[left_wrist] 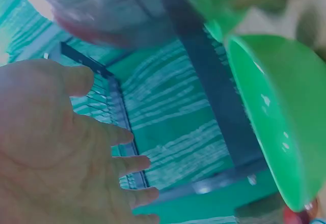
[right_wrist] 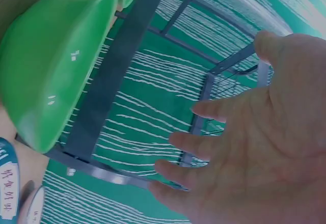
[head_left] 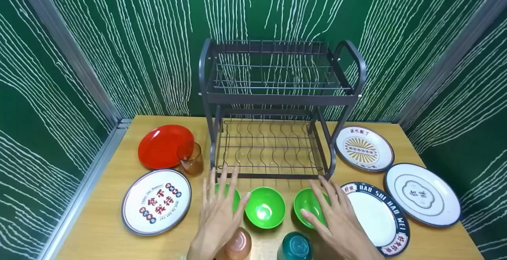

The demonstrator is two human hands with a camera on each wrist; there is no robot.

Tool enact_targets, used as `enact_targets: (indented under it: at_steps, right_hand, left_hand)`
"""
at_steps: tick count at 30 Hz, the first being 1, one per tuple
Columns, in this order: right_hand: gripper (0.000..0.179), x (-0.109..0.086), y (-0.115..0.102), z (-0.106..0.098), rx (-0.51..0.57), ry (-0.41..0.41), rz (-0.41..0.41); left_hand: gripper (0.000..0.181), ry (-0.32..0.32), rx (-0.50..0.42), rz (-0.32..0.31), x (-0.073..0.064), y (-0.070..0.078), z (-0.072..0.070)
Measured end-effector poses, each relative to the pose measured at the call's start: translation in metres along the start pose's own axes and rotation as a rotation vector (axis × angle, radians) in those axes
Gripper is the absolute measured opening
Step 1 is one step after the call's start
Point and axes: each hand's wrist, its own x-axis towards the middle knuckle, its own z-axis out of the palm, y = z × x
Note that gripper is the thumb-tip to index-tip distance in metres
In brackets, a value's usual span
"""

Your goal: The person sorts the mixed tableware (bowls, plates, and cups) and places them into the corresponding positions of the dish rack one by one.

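Observation:
Three green bowls stand in a row in the head view: a left bowl (head_left: 237, 201), a middle bowl (head_left: 265, 207) and a right bowl (head_left: 305, 201). My left hand (head_left: 217, 217) is spread over the left bowl and hides most of it. Fingers extended, my right hand (head_left: 337, 217) overlaps the right bowl. Both palms show bare in the wrist views, on the left hand (left_wrist: 56, 137) and on the right hand (right_wrist: 254, 142). An orange-brown cup (head_left: 240, 243) is beside the left hand, and a teal cup (head_left: 296, 247) lies between the two wrists.
Behind the bowls stands a black two-tier dish rack (head_left: 277, 99). At left are a red plate (head_left: 160, 147), a brown glass (head_left: 193, 163) and a white printed plate (head_left: 154, 194). Three more plates lie at right, including a dark-rimmed one (head_left: 374, 216). Green walls (head_left: 467, 93) enclose the table.

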Motion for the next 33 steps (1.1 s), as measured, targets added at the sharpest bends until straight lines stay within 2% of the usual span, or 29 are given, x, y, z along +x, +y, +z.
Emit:
enact_targets:
  at_steps: [5, 8, 11, 16, 19, 22, 24, 26, 30, 31, 33]
  right_hand:
    - [0.074, -0.007, -0.012, -0.007, 0.002, 0.016, -0.064]
    - [0.065, -0.01, -0.018, -0.013, 0.02, 0.026, -0.113]
    - [0.057, -0.013, -0.021, -0.017, 0.03, 0.067, -0.154]
    - [0.057, -0.017, -0.022, -0.017, 0.014, 0.135, -0.158]
    - [0.057, -0.018, -0.022, -0.016, 0.019, 0.164, -0.159]
    - [0.056, -0.018, -0.023, -0.016, 0.023, 0.18, -0.166]
    - [0.055, -0.017, -0.024, -0.017, 0.023, 0.173, -0.162]
    - [0.055, -0.017, -0.024, -0.018, 0.029, 0.162, -0.155]
    - [0.054, -0.017, -0.023, -0.018, 0.048, 0.138, -0.132]
    - [0.053, -0.017, -0.023, -0.018, 0.055, 0.133, -0.125]
    - [0.053, -0.017, -0.024, -0.017, 0.063, 0.121, -0.109]
  left_hand:
    - [0.071, -0.051, -0.095, 0.051, -0.006, 0.017, -0.003]
    - [0.07, -0.065, -0.165, 0.104, -0.01, 0.028, -0.003]
    - [0.066, -0.027, -0.155, 0.239, -0.014, 0.041, 0.003]
    - [0.067, 0.092, 0.002, 0.495, -0.027, 0.06, 0.022]
    - [0.07, 0.112, 0.065, 0.611, -0.034, 0.065, 0.037]
    - [0.069, 0.087, 0.08, 0.689, -0.039, 0.067, 0.048]
    - [0.068, 0.047, 0.081, 0.699, -0.041, 0.07, 0.057]
    - [0.065, 0.015, 0.065, 0.674, -0.045, 0.075, 0.066]
    - [0.058, 0.048, 0.086, 0.607, -0.051, 0.081, 0.088]
    - [0.056, 0.032, 0.074, 0.588, -0.052, 0.082, 0.091]
    - [0.059, -0.05, 0.025, 0.534, -0.054, 0.081, 0.094]
